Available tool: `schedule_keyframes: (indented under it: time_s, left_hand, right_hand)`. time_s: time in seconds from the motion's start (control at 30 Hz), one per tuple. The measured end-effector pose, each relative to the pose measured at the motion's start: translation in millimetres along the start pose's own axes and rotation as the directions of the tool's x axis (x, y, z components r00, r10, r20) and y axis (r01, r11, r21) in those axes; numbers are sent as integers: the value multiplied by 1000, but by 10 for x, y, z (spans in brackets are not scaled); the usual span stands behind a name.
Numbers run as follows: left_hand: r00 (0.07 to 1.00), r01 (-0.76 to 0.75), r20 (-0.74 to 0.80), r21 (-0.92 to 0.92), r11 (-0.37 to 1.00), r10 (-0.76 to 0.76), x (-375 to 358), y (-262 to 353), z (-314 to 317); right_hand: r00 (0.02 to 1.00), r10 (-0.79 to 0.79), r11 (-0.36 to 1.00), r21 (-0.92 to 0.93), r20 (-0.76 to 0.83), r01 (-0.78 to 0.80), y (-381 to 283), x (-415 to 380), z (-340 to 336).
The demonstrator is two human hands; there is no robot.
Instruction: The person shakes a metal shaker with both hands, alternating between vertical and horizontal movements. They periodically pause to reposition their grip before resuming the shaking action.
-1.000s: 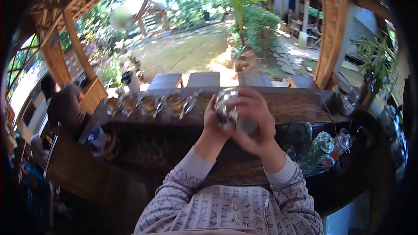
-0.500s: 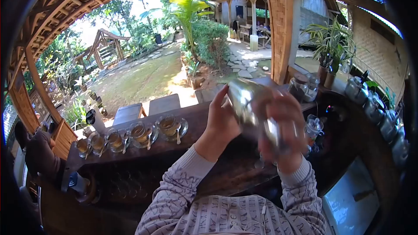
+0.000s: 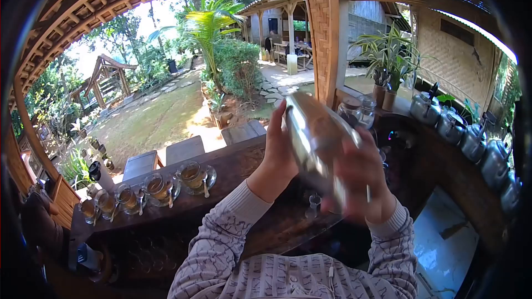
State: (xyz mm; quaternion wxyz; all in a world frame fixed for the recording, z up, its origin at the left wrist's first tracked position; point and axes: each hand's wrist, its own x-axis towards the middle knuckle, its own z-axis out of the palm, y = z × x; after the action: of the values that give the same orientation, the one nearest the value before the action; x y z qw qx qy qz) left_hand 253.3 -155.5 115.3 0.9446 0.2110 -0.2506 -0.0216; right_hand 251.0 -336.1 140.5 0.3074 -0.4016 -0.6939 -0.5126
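Both my hands are on a shiny metal container [image 3: 309, 135], tilted and smeared by motion in front of my chest. My left hand [image 3: 277, 152] wraps round its left side, thumb up along the metal. Against its lower right part is my right hand [image 3: 363, 174], blurred, with its fingers curled on the metal. To the left, several glass cups of brownish drink [image 3: 158, 187] stand in a row on the dark wooden counter [image 3: 233, 160], with saucers and small spoons.
Several metal kettles [image 3: 450, 127] line the curved counter at the right. Lidded glass jars [image 3: 350, 112] stand by the wooden post [image 3: 321, 33]. A small glass [image 3: 314, 202] is below my hands. A person's leg [image 3: 41, 224] shows at the far left.
The view has turned to the right, so the cups and post sit further left. The metal container is still between my hands, with its tilt changed.
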Motion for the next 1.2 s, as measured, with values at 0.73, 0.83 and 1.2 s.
schedule_keyframes:
  time_s: [0.73,0.83,1.2]
  left_hand:
    - [996,62,-74,133,989,-53,1040,-472,133]
    - [731,588,540,-189,786,-417,1154,-458,-420]
    - [993,64,-104,141,988,-49,1501,-629,128]
  right_hand:
    - [967,107,977,-158,-230,-145,737,-300,-454]
    - [764,553,829,135,-332,-542,778,-401,-471]
    - [993,103,926,-360,-63,-119,1023,-516,-703]
